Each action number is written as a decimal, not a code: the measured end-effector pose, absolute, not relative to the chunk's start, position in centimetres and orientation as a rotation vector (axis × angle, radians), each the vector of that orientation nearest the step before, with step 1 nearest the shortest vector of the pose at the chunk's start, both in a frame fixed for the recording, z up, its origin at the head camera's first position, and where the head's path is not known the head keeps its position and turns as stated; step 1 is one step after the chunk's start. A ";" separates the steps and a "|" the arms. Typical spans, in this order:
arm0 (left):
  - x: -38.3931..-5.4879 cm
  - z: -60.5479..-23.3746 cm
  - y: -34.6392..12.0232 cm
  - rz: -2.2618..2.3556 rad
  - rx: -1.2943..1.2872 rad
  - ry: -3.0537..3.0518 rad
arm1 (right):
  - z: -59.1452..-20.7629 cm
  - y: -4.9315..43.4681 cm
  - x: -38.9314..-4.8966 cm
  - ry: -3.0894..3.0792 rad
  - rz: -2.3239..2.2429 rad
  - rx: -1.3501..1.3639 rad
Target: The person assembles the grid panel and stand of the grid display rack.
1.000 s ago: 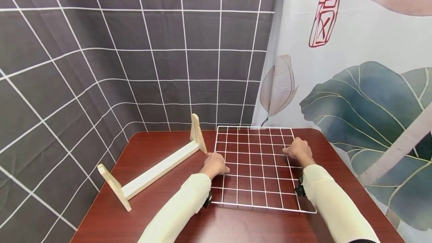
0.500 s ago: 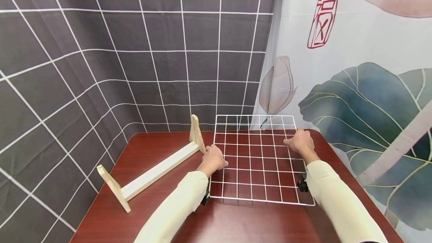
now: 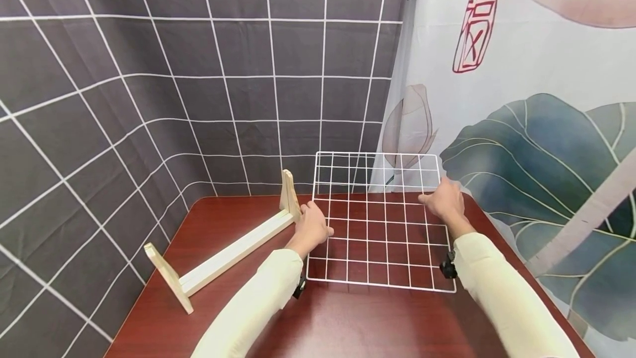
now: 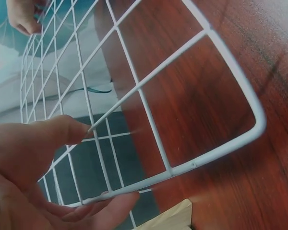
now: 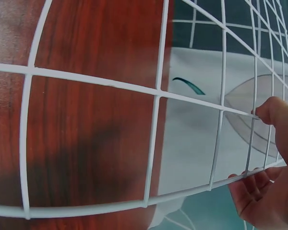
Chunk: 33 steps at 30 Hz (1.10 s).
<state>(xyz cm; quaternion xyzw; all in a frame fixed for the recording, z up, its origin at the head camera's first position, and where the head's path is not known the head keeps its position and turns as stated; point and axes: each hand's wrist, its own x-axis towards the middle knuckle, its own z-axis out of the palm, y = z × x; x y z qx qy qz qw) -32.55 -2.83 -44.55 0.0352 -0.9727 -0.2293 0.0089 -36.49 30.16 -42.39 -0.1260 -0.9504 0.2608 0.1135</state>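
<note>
Wire grid (image 5: 157,92) in both hands (image 3: 311,225) (image 3: 445,201)

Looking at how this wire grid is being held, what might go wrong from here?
The left hand, close to the far end of the wooden stand, might knock it. The wire grid, tilted and gripped only at its sides by that hand and the right hand, may pivot.

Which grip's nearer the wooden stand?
Left. The left grip is beside the far end of the wooden stand; the right grip is farther off, at the right edge of the wire grid.
</note>
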 end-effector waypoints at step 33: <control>-33.5 -42.5 -3.6 -0.883 0.033 -2.700 | -38.0 29.3 -36.0 -2.481 0.897 -0.295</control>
